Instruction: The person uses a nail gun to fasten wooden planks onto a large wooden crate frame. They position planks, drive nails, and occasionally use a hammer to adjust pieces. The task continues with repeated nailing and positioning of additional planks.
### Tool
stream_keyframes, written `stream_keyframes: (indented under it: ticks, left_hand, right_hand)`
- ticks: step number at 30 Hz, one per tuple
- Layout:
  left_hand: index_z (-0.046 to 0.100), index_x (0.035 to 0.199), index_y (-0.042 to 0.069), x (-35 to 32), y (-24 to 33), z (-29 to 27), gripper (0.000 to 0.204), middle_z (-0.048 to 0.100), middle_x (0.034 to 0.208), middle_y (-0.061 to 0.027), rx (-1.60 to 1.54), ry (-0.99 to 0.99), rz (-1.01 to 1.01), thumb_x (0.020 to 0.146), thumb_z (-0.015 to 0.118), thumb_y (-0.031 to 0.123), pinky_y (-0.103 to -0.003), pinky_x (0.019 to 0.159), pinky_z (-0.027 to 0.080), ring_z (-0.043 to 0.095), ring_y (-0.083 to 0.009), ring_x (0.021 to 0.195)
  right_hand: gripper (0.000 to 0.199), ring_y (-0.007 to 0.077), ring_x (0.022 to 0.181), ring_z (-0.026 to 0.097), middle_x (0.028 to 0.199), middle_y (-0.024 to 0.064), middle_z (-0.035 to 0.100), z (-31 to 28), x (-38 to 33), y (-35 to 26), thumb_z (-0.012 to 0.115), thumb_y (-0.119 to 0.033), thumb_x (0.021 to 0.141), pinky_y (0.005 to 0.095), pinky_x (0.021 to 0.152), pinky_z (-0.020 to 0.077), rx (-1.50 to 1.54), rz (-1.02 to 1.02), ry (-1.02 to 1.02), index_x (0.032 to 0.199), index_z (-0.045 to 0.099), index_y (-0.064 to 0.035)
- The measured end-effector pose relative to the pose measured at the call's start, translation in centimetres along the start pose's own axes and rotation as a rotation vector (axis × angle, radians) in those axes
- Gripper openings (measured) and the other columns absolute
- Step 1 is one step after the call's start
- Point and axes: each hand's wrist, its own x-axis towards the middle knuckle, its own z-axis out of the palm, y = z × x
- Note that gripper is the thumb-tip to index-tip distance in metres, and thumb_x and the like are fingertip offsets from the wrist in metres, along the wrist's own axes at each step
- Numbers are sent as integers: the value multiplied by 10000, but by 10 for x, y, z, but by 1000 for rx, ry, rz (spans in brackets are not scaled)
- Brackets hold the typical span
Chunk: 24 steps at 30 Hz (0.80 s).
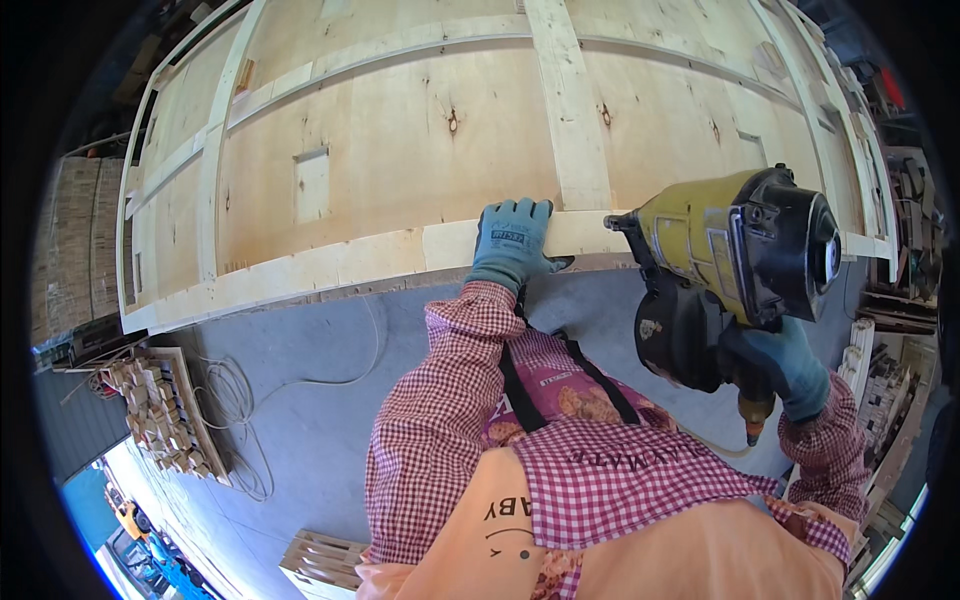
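At the panel (390, 150), the right hand (790, 365) has its grip round the nail gun (695, 235), fingers partly hidden; the left hand (513, 240) lies unclenched on the panel's near edge, whose far side is cut off.

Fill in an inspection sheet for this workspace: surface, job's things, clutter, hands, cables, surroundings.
Surface: pale plywood panel framed with wooden battens; grey floor below.
Job's things: yellow-and-black nail gun, nose near the panel's near edge; contact unclear.
Clutter: stack of wood pieces at left.
Hands: left hand gloved, fingers on the near batten; right hand gloved, gripping the nail gun's handle.
Cables: pale hose looped on the floor; connection unclear.
Surroundings: piled boards far left; blue-and-yellow vehicle lower left.
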Motion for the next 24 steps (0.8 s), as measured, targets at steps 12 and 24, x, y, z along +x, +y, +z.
stream_keyframes:
  ticks: [12, 24]
  left_hand:
    - [489, 1278, 135, 0, 5, -7, 871, 572, 1112, -94, -26, 54, 43, 600, 719, 630, -413, 923, 379, 550, -269, 1018]
    - [541, 1165, -21, 86, 3, 4, 558, 585, 1161, -264, -646, -249, -414, 910, 468, 470, -429, 941, 414, 546, -390, 1115]
  right_hand:
    - [312, 161, 640, 592, 787, 82, 612, -8, 9, 22, 620, -73, 801, 284, 564, 490, 124, -78, 19, 1085, 537, 23]
    - [172, 171, 641, 607, 778, 92, 630, -24, 15, 55, 599, -108, 829, 300, 572, 492, -39, -38, -30, 949, 605, 15]
